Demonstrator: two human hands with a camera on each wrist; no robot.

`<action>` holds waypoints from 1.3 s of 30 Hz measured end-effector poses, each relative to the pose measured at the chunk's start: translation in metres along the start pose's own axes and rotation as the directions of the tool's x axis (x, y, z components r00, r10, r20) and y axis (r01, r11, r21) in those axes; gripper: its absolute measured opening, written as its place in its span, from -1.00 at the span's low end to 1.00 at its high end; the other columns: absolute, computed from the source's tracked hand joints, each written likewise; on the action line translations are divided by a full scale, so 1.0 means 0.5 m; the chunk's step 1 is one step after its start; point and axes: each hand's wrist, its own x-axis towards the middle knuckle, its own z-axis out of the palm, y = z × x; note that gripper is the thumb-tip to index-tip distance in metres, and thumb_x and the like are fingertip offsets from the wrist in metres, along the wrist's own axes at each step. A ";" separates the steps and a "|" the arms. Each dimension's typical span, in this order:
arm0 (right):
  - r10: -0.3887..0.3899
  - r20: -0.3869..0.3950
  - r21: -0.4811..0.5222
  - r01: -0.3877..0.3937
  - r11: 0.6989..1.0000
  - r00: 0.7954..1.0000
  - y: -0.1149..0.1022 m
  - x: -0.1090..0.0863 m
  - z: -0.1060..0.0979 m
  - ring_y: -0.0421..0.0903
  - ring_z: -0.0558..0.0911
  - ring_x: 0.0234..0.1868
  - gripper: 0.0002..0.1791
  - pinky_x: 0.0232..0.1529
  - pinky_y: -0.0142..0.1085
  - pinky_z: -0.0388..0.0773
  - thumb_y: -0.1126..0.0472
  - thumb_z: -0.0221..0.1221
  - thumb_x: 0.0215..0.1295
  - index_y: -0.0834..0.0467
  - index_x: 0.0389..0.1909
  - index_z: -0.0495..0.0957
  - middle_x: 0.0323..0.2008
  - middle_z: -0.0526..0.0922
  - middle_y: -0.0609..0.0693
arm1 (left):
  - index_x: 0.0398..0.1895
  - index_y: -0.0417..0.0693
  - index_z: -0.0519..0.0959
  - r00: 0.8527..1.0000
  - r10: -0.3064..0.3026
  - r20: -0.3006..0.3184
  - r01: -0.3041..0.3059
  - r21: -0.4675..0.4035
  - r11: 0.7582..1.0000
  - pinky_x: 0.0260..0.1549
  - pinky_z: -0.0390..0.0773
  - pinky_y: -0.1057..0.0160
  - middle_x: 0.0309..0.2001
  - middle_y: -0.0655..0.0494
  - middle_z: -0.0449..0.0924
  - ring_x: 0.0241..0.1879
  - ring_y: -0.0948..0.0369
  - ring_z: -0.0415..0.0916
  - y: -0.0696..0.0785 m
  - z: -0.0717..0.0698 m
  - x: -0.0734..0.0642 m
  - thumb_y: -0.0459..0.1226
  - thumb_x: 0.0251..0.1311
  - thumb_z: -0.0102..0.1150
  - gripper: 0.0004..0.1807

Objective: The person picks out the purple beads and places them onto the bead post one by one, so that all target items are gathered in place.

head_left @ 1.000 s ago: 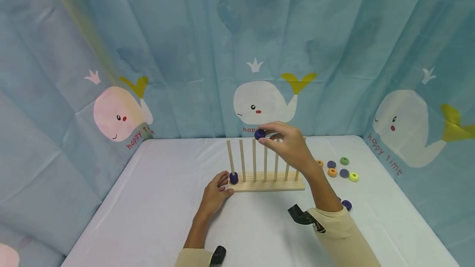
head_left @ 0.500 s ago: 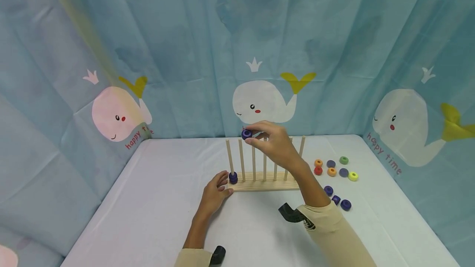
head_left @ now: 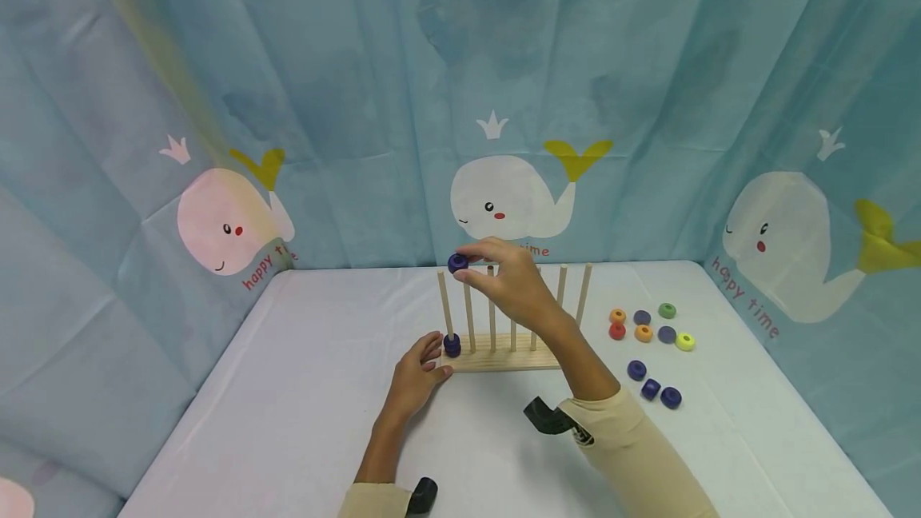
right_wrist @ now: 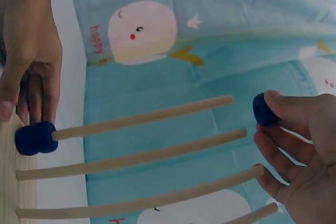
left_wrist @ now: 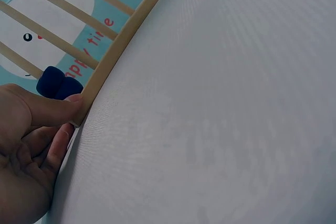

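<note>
My right hand (head_left: 512,284) pinches a dark blue bead (head_left: 457,263) between thumb and fingers, above the tops of the leftmost pegs. In the right wrist view, the held bead (right_wrist: 264,111) is just off the tip of the end peg (right_wrist: 147,118), its hole partly visible. A wooden peg rack (head_left: 496,360) with several upright pegs stands on the table. Two dark blue beads (head_left: 452,345) are stacked at the bottom of its leftmost peg. My left hand (head_left: 415,378) grips the rack's left end, thumb at the front corner, as the left wrist view shows thumb (left_wrist: 55,109) and fingers around the base.
Three dark blue beads, one of them cube-like (head_left: 651,389), lie on the white table right of the rack. Behind them are orange, red, purple, green (head_left: 667,311) and yellow (head_left: 685,341) beads. A blue whale-print curtain (head_left: 360,102) surrounds the table's back and sides.
My right hand has carried the dark blue bead leftward over the pegs, to near the leftmost peg top. My left hand stays at the rack's end.
</note>
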 end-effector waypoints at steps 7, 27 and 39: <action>0.000 0.019 0.001 0.000 1.000 1.000 -0.005 0.004 0.024 -0.12 0.59 -0.09 -0.64 -0.11 -0.25 0.59 0.14 0.32 0.24 0.16 0.04 0.63 -0.10 0.64 -0.11 | 0.41 -0.10 0.29 1.000 -0.012 0.003 0.012 -0.007 1.000 0.20 0.46 0.16 0.29 0.08 0.44 0.23 0.11 0.41 0.001 0.000 -0.001 -0.41 0.13 0.33 -0.25; 0.029 0.011 -0.071 -0.028 0.997 1.000 -0.003 0.013 0.053 -0.16 0.55 -0.17 -0.64 -0.20 -0.31 0.54 0.12 0.29 0.28 0.13 0.07 0.62 -0.09 0.64 -0.15 | 0.41 -0.09 0.28 1.000 -0.016 0.004 0.016 -0.002 1.000 0.20 0.46 0.16 0.30 0.08 0.42 0.23 0.11 0.41 0.006 -0.001 -0.001 -0.40 0.14 0.32 -0.26; 0.069 0.024 -0.120 -0.065 0.991 0.997 0.002 0.011 0.058 -0.18 0.55 -0.02 -0.64 -0.07 -0.27 0.57 0.08 0.28 0.29 0.07 0.08 0.62 -0.02 0.63 -0.14 | 0.41 -0.09 0.29 1.000 -0.017 0.000 0.017 -0.005 1.000 0.20 0.46 0.16 0.30 0.06 0.42 0.23 0.10 0.42 0.005 0.000 0.000 -0.40 0.14 0.32 -0.26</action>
